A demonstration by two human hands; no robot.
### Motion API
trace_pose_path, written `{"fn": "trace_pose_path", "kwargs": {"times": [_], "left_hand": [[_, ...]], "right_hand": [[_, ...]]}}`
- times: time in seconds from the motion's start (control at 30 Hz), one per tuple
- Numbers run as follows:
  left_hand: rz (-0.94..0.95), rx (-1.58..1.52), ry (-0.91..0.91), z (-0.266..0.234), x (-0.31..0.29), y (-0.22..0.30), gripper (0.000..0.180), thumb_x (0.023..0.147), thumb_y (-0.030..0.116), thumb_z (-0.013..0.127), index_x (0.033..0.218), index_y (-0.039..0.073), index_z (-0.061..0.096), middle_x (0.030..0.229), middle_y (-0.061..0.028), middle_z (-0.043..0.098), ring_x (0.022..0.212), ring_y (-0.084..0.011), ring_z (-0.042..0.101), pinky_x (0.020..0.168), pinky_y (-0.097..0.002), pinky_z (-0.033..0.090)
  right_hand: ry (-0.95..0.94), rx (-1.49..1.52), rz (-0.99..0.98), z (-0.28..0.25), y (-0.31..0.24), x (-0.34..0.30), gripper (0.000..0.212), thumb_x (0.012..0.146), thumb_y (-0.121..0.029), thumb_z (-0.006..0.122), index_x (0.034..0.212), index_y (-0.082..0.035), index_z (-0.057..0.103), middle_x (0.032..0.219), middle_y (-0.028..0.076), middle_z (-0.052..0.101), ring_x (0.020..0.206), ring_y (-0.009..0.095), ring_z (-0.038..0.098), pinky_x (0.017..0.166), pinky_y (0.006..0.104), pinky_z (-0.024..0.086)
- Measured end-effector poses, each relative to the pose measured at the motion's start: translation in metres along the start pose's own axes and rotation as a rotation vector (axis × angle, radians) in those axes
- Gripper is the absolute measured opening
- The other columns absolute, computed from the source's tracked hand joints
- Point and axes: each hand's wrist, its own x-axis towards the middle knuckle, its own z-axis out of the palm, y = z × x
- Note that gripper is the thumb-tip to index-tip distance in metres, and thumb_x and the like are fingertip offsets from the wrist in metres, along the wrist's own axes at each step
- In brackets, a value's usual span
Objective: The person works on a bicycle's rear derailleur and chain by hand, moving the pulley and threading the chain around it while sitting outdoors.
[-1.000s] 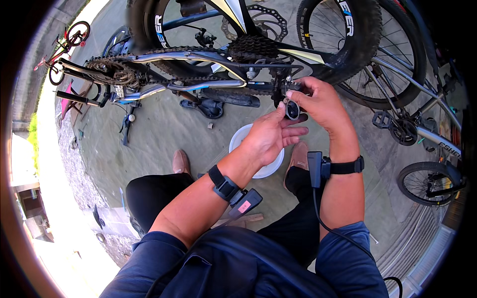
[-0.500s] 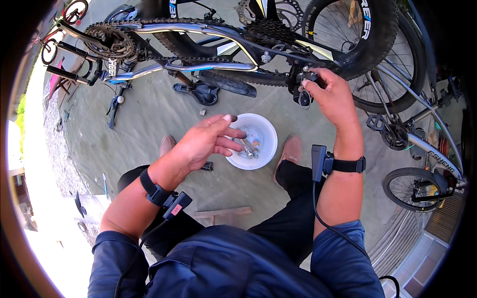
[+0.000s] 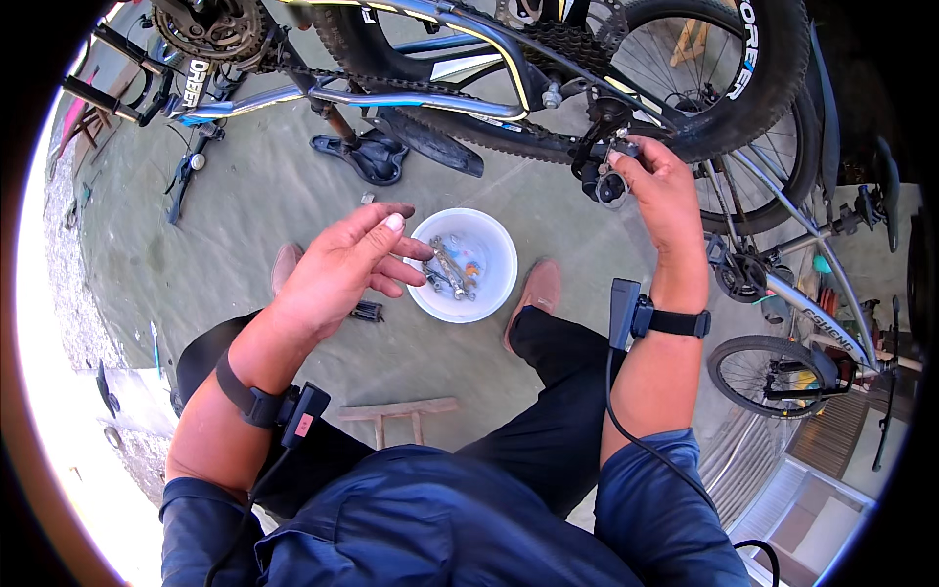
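An upside-down bicycle with a blue and silver frame [image 3: 411,100] fills the far side. At its rear wheel, my right hand [image 3: 667,196] is closed on the black rear derailleur [image 3: 595,174], thumb and fingers pinching its body below the cassette [image 3: 562,61]. A thin loop of cable shows by the thumb. My left hand [image 3: 342,256] is held in the air with fingers spread and nothing in it; the fingertips are blackened. They reach the left rim of a white bucket [image 3: 507,266], which contains metal wrenches [image 3: 448,266] and small parts.
A wooden stool [image 3: 399,409] stands near my legs. A black saddle [image 3: 362,157] and the chain side of the bicycle lie beyond the bucket. Another bicycle [image 3: 817,318] stands at the right, and a dark tool-like piece [image 3: 367,311] rests on the green floor covering.
The view has shifted, so most things sit further left. My left hand has drawn slightly left, off the bucket's middle. The right hand keeps its hold on the derailleur.
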Motion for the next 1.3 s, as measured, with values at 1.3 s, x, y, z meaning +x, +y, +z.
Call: {"fn": "trace_pose_path", "kwargs": {"times": [1.3], "left_hand": [[0.032,0.077,0.014,0.002,0.0077,-0.0009,0.054,0.102,0.035,0.045,0.139,-0.004,0.039,0.112,-0.0156,0.064,0.089,-0.0161,0.066,0.074,-0.0258,0.051]], "right_hand": [[-0.031,0.008,0.098,0.0045,0.0012,-0.0007,0.021,0.085,-0.017,0.07,0.104,-0.006,0.067,0.079,-0.008,0.059,0.066,0.0,0.043,0.057,0.0191,0.03]]}}
